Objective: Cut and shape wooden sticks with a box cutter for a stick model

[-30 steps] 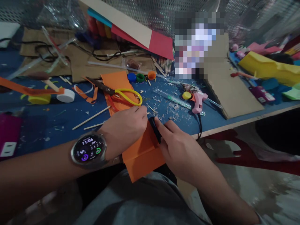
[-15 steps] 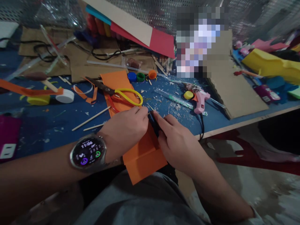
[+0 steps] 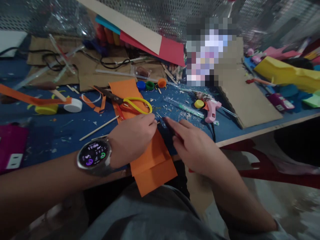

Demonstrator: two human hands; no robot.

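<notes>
My left hand (image 3: 133,138), with a watch on the wrist, is closed in a pinch above the orange paper (image 3: 152,156). A small tip of a thin wooden stick (image 3: 158,123) pokes out past its fingertips; the rest is hidden by the hand. My right hand (image 3: 195,143) is wrapped round a dark-handled craft knife (image 3: 170,126). Its thin blade points up and left, close to the left fingertips. Scissors (image 3: 133,104) with yellow and red handles lie on the paper just beyond my left hand. Another wooden stick (image 3: 98,128) rests on the blue table to the left.
A pink glue gun (image 3: 212,111) and a yellow cap (image 3: 199,104) lie to the right among shavings. Blue, green and orange caps (image 3: 162,83) sit behind the scissors. Cardboard (image 3: 252,96) is at the right, a purple box (image 3: 12,145) at the left. The table's front edge (image 3: 240,135) runs below.
My right hand has drawn slightly right, away from my left hand, and the knife has tilted with it. My left hand keeps its pinch. The whole view has shifted a little.
</notes>
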